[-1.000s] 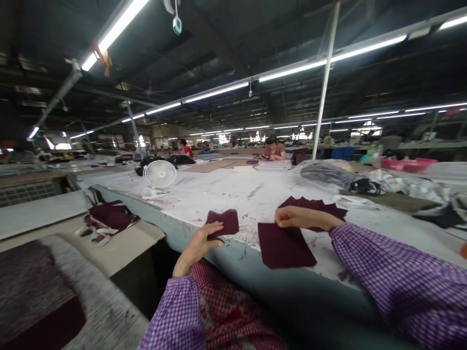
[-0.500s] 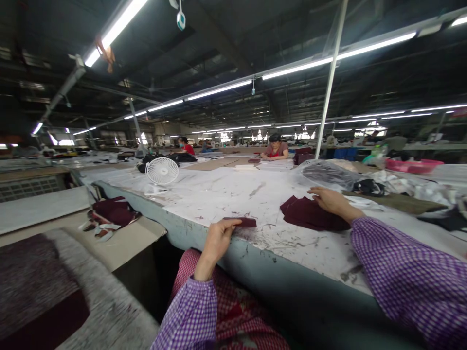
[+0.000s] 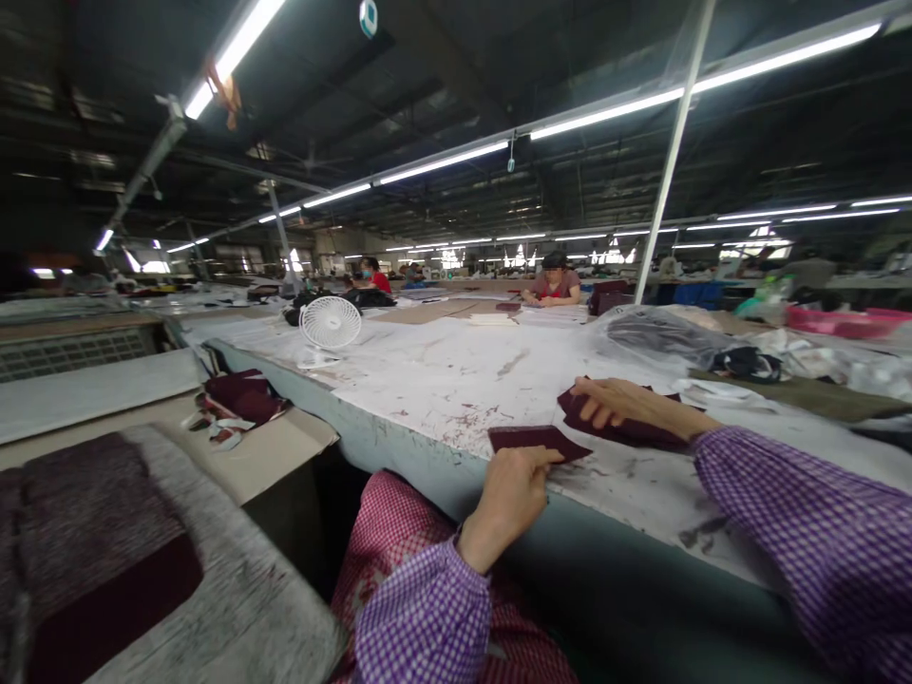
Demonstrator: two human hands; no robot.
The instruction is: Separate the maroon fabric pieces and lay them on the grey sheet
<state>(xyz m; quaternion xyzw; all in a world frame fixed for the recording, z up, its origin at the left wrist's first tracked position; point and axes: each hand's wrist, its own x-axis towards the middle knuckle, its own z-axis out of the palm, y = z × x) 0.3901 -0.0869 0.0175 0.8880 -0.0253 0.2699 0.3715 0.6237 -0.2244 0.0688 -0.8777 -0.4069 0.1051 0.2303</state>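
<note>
Near the front edge of the table, my left hand (image 3: pixel 511 494) is closed on a small maroon fabric piece (image 3: pixel 523 438), index finger stretched along its near side. To the right lies a loose stack of maroon fabric pieces (image 3: pixel 637 434) with uneven edges. My right hand (image 3: pixel 618 407) reaches over this stack, its fingers bent down and pinching at the left end. The thumb is hidden, and how many layers it grips cannot be made out. Both arms wear purple checked sleeves.
A white fan (image 3: pixel 330 323) stands on the white-covered table (image 3: pixel 427 385). Clear plastic (image 3: pixel 641 332) and dark cloth lie at right, before a pole (image 3: pixel 675 152). Left, maroon scraps (image 3: pixel 246 394) rest on cardboard (image 3: pixel 285 446). A co-worker (image 3: pixel 554 282) leans over the far side.
My left hand has shifted right with its fabric piece, now close to the stack. My right hand has come down and left onto the stack, its fingers curling in. The view has turned slightly left.
</note>
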